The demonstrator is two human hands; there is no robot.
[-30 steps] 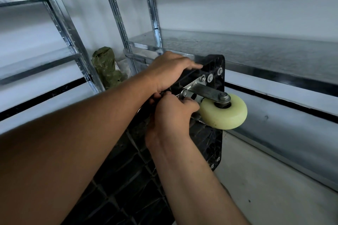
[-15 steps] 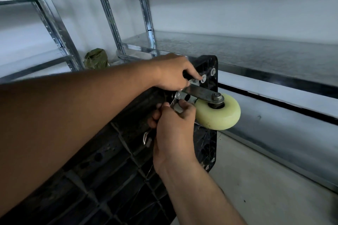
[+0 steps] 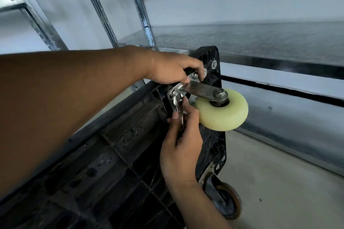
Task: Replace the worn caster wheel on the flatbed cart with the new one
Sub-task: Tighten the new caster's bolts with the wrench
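We judge this the bolting-on step.
On the tipped flatbed cart (image 3: 121, 145), our left hand (image 3: 173, 69) grips a dark tool handle (image 3: 187, 71); pliers (image 3: 176, 104), squeezed in our right hand (image 3: 182, 147), bite a nut beside the cream caster wheel (image 3: 223, 113). Next: counter-hold steadily while turning.

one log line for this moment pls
left hand: grips black tool handle | right hand: holds pliers at bracket | cream wheel: mounted on cart

Cart (image 3: 121, 154) stands before shelving (image 3: 260, 42); upper caster (image 3: 222, 112) above lower caster (image 3: 227, 202).
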